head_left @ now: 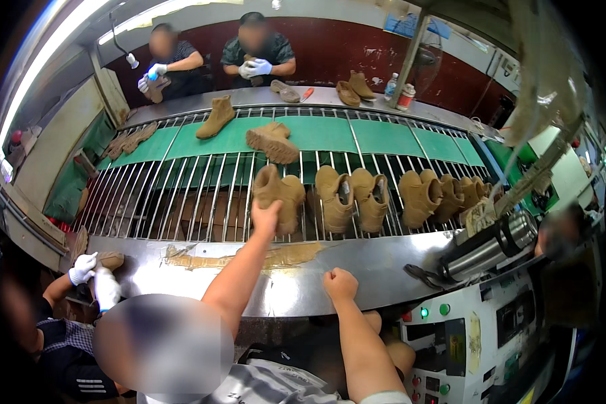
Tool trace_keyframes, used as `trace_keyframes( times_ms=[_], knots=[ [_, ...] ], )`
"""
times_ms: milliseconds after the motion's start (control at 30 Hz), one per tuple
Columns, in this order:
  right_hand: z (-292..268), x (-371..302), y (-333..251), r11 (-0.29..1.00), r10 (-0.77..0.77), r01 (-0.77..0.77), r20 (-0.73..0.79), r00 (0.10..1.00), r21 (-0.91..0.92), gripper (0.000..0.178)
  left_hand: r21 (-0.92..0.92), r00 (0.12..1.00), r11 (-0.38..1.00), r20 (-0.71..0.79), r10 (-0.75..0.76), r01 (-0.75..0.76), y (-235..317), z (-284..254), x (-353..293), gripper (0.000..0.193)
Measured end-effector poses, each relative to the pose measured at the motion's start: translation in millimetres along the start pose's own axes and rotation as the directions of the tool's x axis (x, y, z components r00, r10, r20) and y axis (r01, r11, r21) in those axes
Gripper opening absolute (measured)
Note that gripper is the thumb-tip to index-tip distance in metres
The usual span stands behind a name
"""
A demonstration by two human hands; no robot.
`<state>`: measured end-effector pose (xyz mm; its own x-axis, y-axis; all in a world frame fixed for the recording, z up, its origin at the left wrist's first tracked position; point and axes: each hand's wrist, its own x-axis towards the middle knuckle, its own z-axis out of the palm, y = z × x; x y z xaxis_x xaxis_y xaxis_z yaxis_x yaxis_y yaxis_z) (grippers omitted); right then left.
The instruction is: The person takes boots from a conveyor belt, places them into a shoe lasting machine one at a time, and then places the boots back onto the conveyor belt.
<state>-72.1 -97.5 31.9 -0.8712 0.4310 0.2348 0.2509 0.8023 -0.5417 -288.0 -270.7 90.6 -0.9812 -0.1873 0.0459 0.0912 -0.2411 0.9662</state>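
Note:
My left hand (pixel 266 214) reaches over the metal roller rack and grips a tan ankle boot (pixel 267 184) low on its near side. Its mate, another tan boot (pixel 291 203), stands close against it on the right. My right hand (pixel 341 284) is closed in a fist at the near metal ledge (pixel 377 269), and nothing shows in it. Right of the gripped boot, a pair of tan boots (pixel 334 198) stands on the rods, with several more boots (pixel 421 198) farther right. On the green belt, one boot (pixel 273 140) lies tipped and another boot (pixel 215 118) stands upright.
A steel thermos (pixel 488 249) lies on the ledge at right, above a control panel (pixel 444 343) with buttons. Two gloved co-workers sit across the green belt (pixel 384 138), handling footwear. At lower left, another person's gloved hand (pixel 83 268) is beside a shoe (pixel 110 260).

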Motion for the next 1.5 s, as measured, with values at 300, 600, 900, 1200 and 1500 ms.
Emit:
trace_keyframes(
  times_ms=[300,600,900,1200,1500],
  knots=[
    [4,0,3,0.999,-0.015,0.015,0.007,1.000,-0.033,0.026,0.495,0.961,0.827,0.192,0.197,-0.268,-63,21,-9,0.088],
    [2,10,0,0.997,0.001,0.000,0.025,1.000,-0.075,0.027,0.056,0.808,0.880,0.372,-0.456,0.471,-63,-33,151,0.056],
    [2,18,-1,0.997,-0.029,0.031,0.026,0.999,-0.077,0.023,-0.108,0.908,0.914,-0.115,-0.403,0.392,-107,72,273,0.127],
    [6,32,9,0.996,-0.044,0.043,-0.010,0.999,-0.075,0.021,-0.067,0.873,0.899,-0.219,-0.436,0.433,-115,117,304,0.142],
    [9,24,14,0.996,-0.060,0.062,0.022,0.998,-0.069,0.019,0.133,0.906,0.903,-0.180,-0.384,0.409,-115,140,313,0.128]
  ],
)
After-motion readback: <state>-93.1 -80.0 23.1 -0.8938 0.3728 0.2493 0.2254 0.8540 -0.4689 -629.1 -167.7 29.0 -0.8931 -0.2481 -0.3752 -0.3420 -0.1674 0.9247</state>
